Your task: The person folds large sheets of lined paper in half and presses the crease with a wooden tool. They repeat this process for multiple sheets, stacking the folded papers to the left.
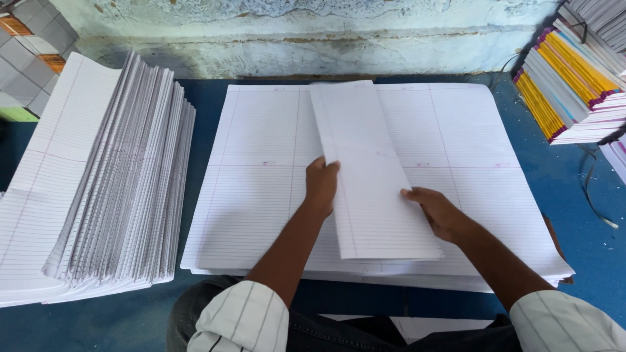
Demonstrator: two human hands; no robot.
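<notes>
A folded ruled sheet, long and narrow, is held flat on top of a broad stack of unfolded ruled sheets in the middle of a blue table. The folded piece runs from the far edge of the stack toward the person, tilted slightly so that its near end sits further right than its far end.

The left hand is closed on the left long edge of the folded sheet, the thumb seen on top and the fingers curled at the edge, pinching the paper. The right hand is laid against the right long edge near the lower part, its fingers pressed together and flat on the paper; whether any finger is tucked beneath the edge cannot be told. Both forearms are bare below rolled white sleeves with thin stripes.

The broad stack beneath is printed with fine lines and pink margin rules that divide it into panels. To the left, well apart from the hands, a tall pile of folded ruled sheets is leaned and fanned, its folded edges showing. At the right edge, stacked notebooks with yellow and purple spines are piled. A stained pale wall is seen behind the table.
</notes>
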